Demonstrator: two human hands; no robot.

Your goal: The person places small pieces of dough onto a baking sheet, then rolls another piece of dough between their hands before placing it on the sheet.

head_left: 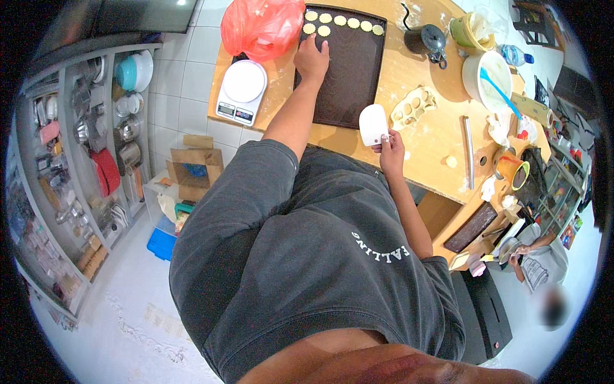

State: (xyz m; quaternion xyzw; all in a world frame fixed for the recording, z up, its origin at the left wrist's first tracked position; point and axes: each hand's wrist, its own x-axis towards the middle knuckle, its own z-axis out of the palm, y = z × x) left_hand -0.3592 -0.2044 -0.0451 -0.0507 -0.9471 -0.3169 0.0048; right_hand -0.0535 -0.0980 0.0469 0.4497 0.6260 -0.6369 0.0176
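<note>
My left hand (pixel 311 63) reaches over a dark baking tray (pixel 345 77), its thumb and fingers apart, just below the pale scalloped dough rounds (pixel 324 31). Several such rounds line the tray's far edge, and two more sit in a second row nearest my fingertips. No dough shows between those fingers. Closer to me, my right hand (pixel 393 153) grips a white dough scraper (pixel 373 125) by its lower edge, holding it up beside the tray's near right corner. To the right of the scraper lies a flat dough sheet (pixel 414 107) with round holes cut through it.
A white kitchen scale (pixel 243 89) and a red plastic bag (pixel 265 29) stand left of the tray. Rightward are a dark pot (pixel 425 41), a white tub (pixel 487 80) with a blue spatula (pixel 500 93), and a metal rod (pixel 470 152). Another person (pixel 540 259) works at far right.
</note>
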